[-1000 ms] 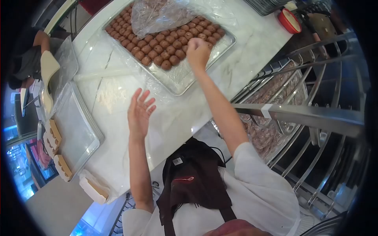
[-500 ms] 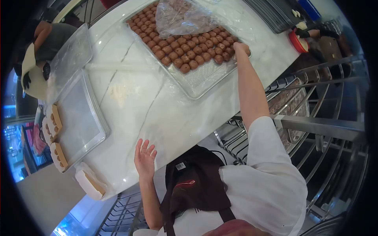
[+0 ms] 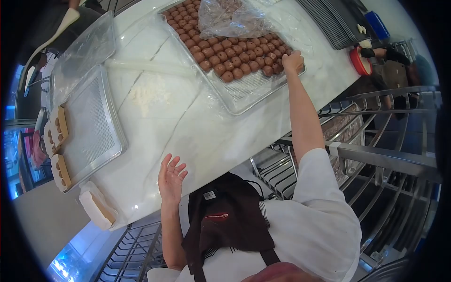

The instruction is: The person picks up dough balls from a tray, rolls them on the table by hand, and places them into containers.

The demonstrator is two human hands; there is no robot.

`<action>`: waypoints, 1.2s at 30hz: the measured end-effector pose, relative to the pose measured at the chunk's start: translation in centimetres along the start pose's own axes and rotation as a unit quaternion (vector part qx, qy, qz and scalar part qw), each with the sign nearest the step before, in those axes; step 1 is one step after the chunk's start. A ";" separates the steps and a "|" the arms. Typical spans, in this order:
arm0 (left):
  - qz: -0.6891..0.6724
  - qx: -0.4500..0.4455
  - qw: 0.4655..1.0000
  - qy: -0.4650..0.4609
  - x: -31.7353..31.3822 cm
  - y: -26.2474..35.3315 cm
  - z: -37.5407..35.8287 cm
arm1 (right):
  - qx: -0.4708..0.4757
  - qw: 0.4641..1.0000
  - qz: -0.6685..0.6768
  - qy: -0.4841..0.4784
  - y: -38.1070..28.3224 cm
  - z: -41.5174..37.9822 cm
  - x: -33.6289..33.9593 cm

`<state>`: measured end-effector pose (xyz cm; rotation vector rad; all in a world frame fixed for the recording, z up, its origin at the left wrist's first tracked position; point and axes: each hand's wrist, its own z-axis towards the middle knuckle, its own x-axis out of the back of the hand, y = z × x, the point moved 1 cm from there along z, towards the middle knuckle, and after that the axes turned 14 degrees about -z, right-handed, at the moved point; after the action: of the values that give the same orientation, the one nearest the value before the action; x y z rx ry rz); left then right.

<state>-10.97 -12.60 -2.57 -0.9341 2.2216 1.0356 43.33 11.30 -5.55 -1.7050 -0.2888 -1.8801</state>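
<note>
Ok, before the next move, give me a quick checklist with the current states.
1. Silver perforated metal tray, near end resting on white marble table: ok.
2. Near rows of round brown balls uncovered: ok.
3. All balls uncovered: not ok; crumpled clear plastic lies over some farther back.
4. Right hand at the balls: ok, at the near rows' right end.
5. Ball in right hand: cannot tell; fingers hide it.
6. Left hand free: ok, open and apparently empty.
</note>
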 end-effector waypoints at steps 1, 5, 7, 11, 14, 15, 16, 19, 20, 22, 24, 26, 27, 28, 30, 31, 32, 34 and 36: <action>0.005 -0.001 1.000 0.005 0.1 0.0 0.0 | 0.002 1.000 -0.001 -0.001 0.2 0.3 -0.2; 0.005 0.000 1.000 0.021 0.5 0.0 -0.4 | 0.077 0.996 0.013 0.040 0.5 0.7 -0.4; 0.006 0.002 1.000 0.027 0.5 0.0 -0.6 | 0.080 0.995 0.028 0.050 0.3 -0.2 0.3; -0.004 -0.004 1.000 0.026 0.8 0.3 -0.7 | 0.093 0.990 0.000 0.110 0.4 -2.0 0.6; -0.017 -0.017 1.000 0.019 1.0 0.7 -0.8 | 0.077 0.990 0.002 0.120 1.1 -2.6 0.9; -0.019 -0.018 0.999 0.021 1.1 0.8 -0.9 | 0.072 0.989 -0.001 0.131 1.5 -2.6 1.1; -0.019 -0.020 0.999 0.021 1.2 0.9 -0.9 | 0.131 0.977 0.004 0.168 2.1 -2.2 0.5; -0.017 -0.020 0.999 0.025 1.6 1.0 -0.8 | 0.186 0.977 0.081 0.067 2.8 -0.9 -0.1; -0.014 -0.017 0.999 0.029 1.6 0.9 -0.7 | 0.186 0.977 0.081 0.067 2.7 -0.7 -0.3; -0.015 -0.017 0.999 0.025 1.6 0.8 -0.8 | 0.120 0.991 0.065 -0.002 2.2 -0.7 -0.1; -0.014 -0.017 0.999 0.023 1.6 0.8 -0.9 | 0.097 0.995 0.026 -0.007 2.0 -0.1 0.0; -0.010 -0.015 1.000 0.023 1.4 0.8 -1.0 | 0.074 0.997 -0.013 -0.012 2.3 1.4 -0.3; -0.010 -0.015 1.000 0.024 1.4 0.8 -1.1 | 0.061 0.995 -0.015 -0.075 2.6 2.2 -0.3; -0.020 -0.011 1.000 0.017 1.4 0.7 -1.1 | 0.047 0.989 -0.017 -0.137 3.0 2.5 -0.4; -0.032 -0.007 0.999 0.011 1.4 0.5 -1.2 | 0.022 0.993 -0.020 -0.110 3.4 2.3 -0.2; -0.033 -0.004 0.999 0.000 1.4 0.4 -1.1 | -0.003 0.996 -0.022 -0.082 3.3 2.0 0.2; -0.035 -0.001 0.999 -0.011 1.3 0.4 -1.1 | -0.003 0.996 -0.022 -0.082 3.0 1.7 0.6; -0.026 0.007 1.000 -0.012 0.7 0.6 -1.1 | -0.038 0.996 0.043 0.065 2.1 0.9 1.8; -0.025 0.007 1.000 -0.011 0.0 0.4 -0.9 | -0.025 0.985 0.078 0.153 0.4 0.5 4.3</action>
<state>-11.40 -13.15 -1.86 -0.9614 2.1737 1.0025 43.93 10.10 -1.38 -1.3963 0.0123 -2.0088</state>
